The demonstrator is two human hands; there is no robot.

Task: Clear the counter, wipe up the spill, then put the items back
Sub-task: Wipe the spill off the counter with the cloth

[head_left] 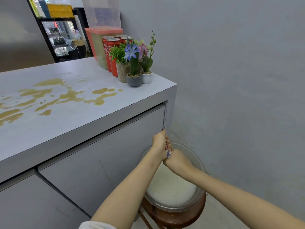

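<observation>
Both hands are down low over a clear bowl (171,192) that sits on a brown stool (175,217) beside the grey table (85,123). The left hand (160,142) and the right hand (175,160) have their fingers shut tight on a small white and blue cloth (168,153) between them. Up on the table a brown spill (66,96) spreads out. Red cola cans (112,57) and little flower pots (134,79) stand at the far corner by the wall.
</observation>
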